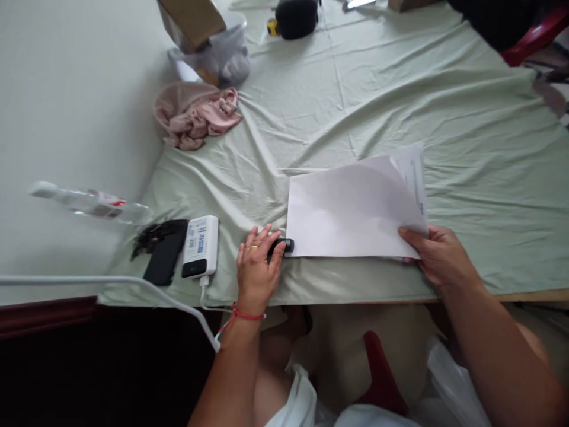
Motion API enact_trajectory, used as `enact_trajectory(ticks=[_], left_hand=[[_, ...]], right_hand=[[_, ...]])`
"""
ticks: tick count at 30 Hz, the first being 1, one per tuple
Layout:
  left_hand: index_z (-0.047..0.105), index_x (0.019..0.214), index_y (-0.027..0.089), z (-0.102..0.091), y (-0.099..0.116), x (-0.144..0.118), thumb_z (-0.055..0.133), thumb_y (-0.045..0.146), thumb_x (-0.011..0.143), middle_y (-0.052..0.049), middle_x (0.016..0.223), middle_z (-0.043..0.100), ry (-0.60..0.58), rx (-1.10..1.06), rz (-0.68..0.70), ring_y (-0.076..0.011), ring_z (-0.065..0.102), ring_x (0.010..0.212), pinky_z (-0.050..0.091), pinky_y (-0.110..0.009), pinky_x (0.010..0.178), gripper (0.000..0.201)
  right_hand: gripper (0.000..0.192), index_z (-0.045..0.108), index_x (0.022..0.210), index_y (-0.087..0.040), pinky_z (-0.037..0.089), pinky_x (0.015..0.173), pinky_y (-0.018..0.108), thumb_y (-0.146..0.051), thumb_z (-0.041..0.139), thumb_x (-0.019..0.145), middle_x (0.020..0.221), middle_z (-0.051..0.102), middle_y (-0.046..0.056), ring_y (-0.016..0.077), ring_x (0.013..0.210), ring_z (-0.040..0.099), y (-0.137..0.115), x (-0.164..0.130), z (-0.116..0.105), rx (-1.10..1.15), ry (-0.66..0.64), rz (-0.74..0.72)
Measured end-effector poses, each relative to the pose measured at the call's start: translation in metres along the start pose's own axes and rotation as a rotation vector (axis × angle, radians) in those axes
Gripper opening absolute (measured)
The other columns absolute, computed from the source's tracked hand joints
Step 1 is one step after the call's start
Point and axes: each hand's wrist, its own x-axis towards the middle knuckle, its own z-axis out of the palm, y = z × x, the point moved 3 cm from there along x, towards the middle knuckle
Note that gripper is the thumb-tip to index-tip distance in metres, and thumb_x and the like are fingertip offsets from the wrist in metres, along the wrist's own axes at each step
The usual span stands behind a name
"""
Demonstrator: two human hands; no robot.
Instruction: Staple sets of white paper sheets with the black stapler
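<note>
My left hand (260,261) is closed over a small black stapler (288,245) on the cloth, mostly hidden under my fingers and thumb. The stapler's rounded end meets the lower left corner of the paper sheets (347,207). My right hand (438,255) pinches the sheets at their lower right corner, thumb on top and fingers beneath. The top sheet is blank on its visible side and bowed upward. Behind it, at the upper right, a printed sheet (413,169) sticks out.
Left of my hands lie a white power bank (201,246) with a cable, a black phone (166,255) and a clear bottle (95,203). Farther back are a pink cloth (198,115), a plastic tub (231,53) and a black case (297,18). Green cloth (489,196) covers the table.
</note>
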Motion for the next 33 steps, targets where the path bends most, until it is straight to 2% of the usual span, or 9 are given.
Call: enact_trajectory(ticks=[5, 8, 11, 13, 16, 20, 24, 28, 33], left_hand=[[0.080, 0.113, 0.025, -0.003, -0.014, 0.008, 0.059, 0.045, 0.101, -0.011, 0.136, 0.078, 0.023, -0.037, 0.012, -0.0357, 0.059, 0.144, 0.043, -0.059, 0.124, 0.031], [0.081, 0.110, 0.022, -0.013, -0.021, 0.012, 0.065, 0.044, 0.098, -0.017, 0.134, 0.077, 0.126, 0.011, -0.032, -0.0415, 0.058, 0.143, 0.040, -0.065, 0.124, 0.029], [0.079, 0.115, 0.020, -0.022, -0.002, 0.005, 0.073, 0.036, 0.094, -0.022, 0.145, 0.068, 0.389, 0.120, -0.032, -0.0454, 0.045, 0.154, 0.028, -0.071, 0.128, 0.027], [0.075, 0.121, 0.021, -0.020, 0.025, -0.006, 0.070, 0.031, 0.098, -0.019, 0.144, 0.068, 0.498, 0.061, 0.071, -0.0383, 0.052, 0.150, 0.037, -0.063, 0.126, 0.026], [0.067, 0.136, 0.023, -0.004, 0.061, -0.018, 0.065, 0.032, 0.102, -0.015, 0.141, 0.069, 0.368, -0.284, 0.188, -0.0289, 0.066, 0.132, 0.061, -0.043, 0.099, 0.035], [0.067, 0.131, 0.023, 0.014, 0.071, -0.014, 0.060, 0.055, 0.103, -0.014, 0.137, 0.072, 0.279, -0.781, -0.135, -0.0237, 0.072, 0.117, 0.062, -0.031, 0.083, 0.042], [0.075, 0.116, 0.021, 0.029, 0.072, -0.002, 0.065, 0.073, 0.091, -0.013, 0.112, 0.081, -0.056, -1.166, -0.359, -0.0283, 0.078, 0.106, 0.064, -0.037, 0.082, 0.058], [0.079, 0.103, 0.017, 0.040, 0.073, 0.003, 0.089, 0.049, 0.076, -0.009, 0.090, 0.083, -0.196, -1.078, -0.385, -0.0256, 0.078, 0.084, 0.062, -0.033, 0.070, 0.043], [0.081, 0.096, 0.017, 0.050, 0.070, 0.011, 0.092, 0.046, 0.074, -0.003, 0.079, 0.080, -0.096, -0.944, -0.352, -0.0164, 0.069, 0.067, 0.055, -0.025, 0.059, 0.038]], right_hand=[[0.014, 0.084, 0.074, -0.026, 0.058, 0.062, 0.023, -0.029, 0.095, 0.067, 0.075, 0.077, -0.001, 0.0146, 0.066, 0.066, -0.002, -0.001, -0.010, -0.062, 0.004, -0.064], [0.019, 0.085, 0.077, -0.026, 0.058, 0.062, 0.021, -0.026, 0.098, 0.063, 0.078, 0.079, -0.002, 0.0136, 0.066, 0.066, -0.010, -0.003, -0.024, -0.062, 0.076, -0.090], [0.026, 0.083, 0.073, -0.025, 0.058, 0.058, 0.021, -0.025, 0.101, 0.055, 0.075, 0.078, -0.002, 0.0133, 0.063, 0.066, -0.016, -0.003, -0.040, 0.003, 0.129, -0.017], [0.030, 0.083, 0.072, -0.025, 0.058, 0.054, 0.021, -0.026, 0.103, 0.051, 0.073, 0.077, -0.002, 0.0140, 0.061, 0.068, -0.020, -0.004, -0.050, 0.056, 0.166, 0.031], [0.034, 0.080, 0.067, -0.026, 0.053, 0.043, 0.022, -0.024, 0.105, 0.043, 0.067, 0.074, -0.003, 0.0135, 0.054, 0.063, -0.027, -0.007, -0.058, 0.108, 0.190, 0.063], [0.039, 0.080, 0.067, -0.026, 0.049, 0.039, 0.024, -0.027, 0.106, 0.039, 0.066, 0.074, -0.003, 0.0132, 0.049, 0.059, -0.032, -0.011, -0.063, 0.138, 0.189, 0.028], [0.039, 0.080, 0.070, -0.022, 0.055, 0.049, 0.023, -0.030, 0.106, 0.042, 0.071, 0.076, -0.001, 0.0135, 0.056, 0.065, -0.026, -0.012, -0.068, 0.096, 0.158, 0.030], [0.032, 0.083, 0.082, -0.021, 0.056, 0.063, 0.020, -0.029, 0.102, 0.058, 0.077, 0.078, -0.001, 0.0127, 0.070, 0.068, -0.020, -0.008, -0.066, 0.077, 0.057, -0.068], [0.018, 0.083, 0.090, -0.021, 0.053, 0.070, 0.022, -0.029, 0.092, 0.077, 0.077, 0.077, -0.002, 0.0132, 0.072, 0.066, -0.018, -0.006, -0.062, 0.094, 0.163, -0.209]])
